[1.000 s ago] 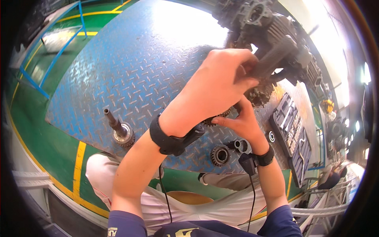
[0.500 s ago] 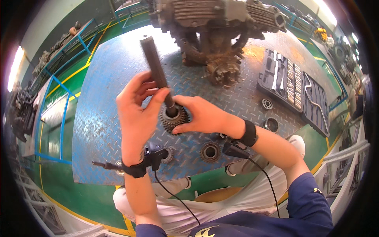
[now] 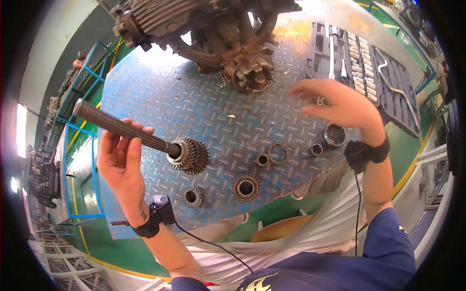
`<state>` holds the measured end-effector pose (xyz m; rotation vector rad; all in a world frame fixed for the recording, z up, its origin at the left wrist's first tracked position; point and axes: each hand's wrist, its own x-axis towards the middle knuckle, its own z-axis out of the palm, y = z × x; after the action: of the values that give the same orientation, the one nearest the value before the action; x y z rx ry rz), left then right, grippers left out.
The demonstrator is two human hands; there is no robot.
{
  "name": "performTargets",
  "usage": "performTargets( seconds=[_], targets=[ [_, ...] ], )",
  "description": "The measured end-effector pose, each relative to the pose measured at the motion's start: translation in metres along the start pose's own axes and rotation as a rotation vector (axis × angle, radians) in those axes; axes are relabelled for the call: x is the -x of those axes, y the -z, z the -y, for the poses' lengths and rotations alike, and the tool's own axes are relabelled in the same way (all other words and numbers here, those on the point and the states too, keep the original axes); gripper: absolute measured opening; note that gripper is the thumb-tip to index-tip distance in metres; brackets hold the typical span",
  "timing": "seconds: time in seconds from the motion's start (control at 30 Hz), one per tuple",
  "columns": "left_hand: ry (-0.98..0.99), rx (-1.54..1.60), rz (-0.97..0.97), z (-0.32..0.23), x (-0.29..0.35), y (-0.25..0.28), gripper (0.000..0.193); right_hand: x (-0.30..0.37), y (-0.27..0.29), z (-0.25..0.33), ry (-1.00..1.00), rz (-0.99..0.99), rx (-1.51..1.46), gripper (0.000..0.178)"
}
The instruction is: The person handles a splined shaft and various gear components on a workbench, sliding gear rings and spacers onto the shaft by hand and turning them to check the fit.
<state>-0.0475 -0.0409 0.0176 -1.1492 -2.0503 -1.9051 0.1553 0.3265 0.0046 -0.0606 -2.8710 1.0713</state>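
A long splined metal shaft (image 3: 114, 125) slants down to the right, my left hand (image 3: 121, 162) closed around its middle. At its lower end sits a stack of toothed gears (image 3: 191, 157), close over the table; whether it touches the plate I cannot tell. My right hand (image 3: 340, 104) is at the right, beside the tool case, fingers stretched left and apart from the thumb. Between them shows part of a small bearing (image 3: 322, 101); the hand hides the rest. Just below that hand lies a toothed ring (image 3: 335, 135).
A loose gear (image 3: 246, 188), a smaller gear (image 3: 193, 197), a thin ring (image 3: 278, 153), a small sleeve (image 3: 262, 159) and another small ring (image 3: 316, 149) lie on the diamond-plate table (image 3: 160, 87). A large engine-like assembly (image 3: 208, 29) stands behind. An open socket case (image 3: 315, 53) is at far right.
My right hand has let go of the gears and moved right toward the small bearing. The shaft has tilted further left in my left hand. The view has shifted.
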Motion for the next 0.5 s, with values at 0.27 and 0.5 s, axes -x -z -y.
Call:
performTargets(
  seconds=[0.27, 0.5],
  targets=[
    [0.044, -0.160, 0.009, 0.003, 0.006, 0.026, 0.036, 0.035, 0.031, -0.040, -0.168, -0.056, -0.023, 0.034],
    [0.051, -0.203, -0.049, 0.010, 0.008, 0.045, 0.040, 0.068, 0.039, -0.083, -0.411, -0.231, 0.216, 0.032]
  ],
)
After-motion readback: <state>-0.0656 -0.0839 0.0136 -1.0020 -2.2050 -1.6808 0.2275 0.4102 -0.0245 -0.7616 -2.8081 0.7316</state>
